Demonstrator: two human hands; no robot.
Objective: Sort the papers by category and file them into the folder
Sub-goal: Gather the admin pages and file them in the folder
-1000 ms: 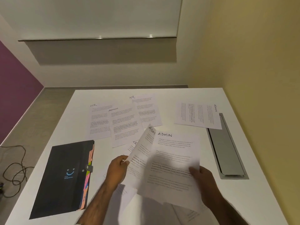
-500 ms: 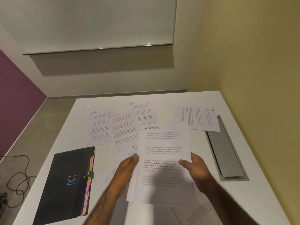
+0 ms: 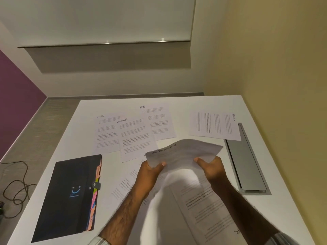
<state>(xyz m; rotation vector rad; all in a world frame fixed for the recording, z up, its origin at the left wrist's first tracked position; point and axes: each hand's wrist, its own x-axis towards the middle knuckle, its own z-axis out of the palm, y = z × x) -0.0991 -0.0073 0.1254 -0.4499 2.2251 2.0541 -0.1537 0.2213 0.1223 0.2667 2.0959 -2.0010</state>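
Both hands hold a small stack of sheets headed ADMIN (image 3: 184, 152) above the table, tilted nearly flat. My left hand (image 3: 150, 172) grips its left edge and my right hand (image 3: 210, 168) grips its right edge. A black expanding folder (image 3: 69, 197) with coloured tabs lies shut at the front left. Flat on the table lie two HR sheets (image 3: 108, 133) (image 3: 157, 121), an ADMIN sheet (image 3: 136, 138) between them, and a sideways ADMIN sheet (image 3: 214, 125) at the right. More sheets (image 3: 203, 206) lie under my forearms.
The white table (image 3: 85, 121) stands against a yellow wall on the right. A grey metal cable hatch (image 3: 246, 161) is set into the table's right side. A dark cable (image 3: 14, 188) lies on the floor to the left.
The two ADMIN sheets, held apart a second ago, have been brought together into one stack. The stack has since tipped from facing me to nearly flat, and both hands moved forward.
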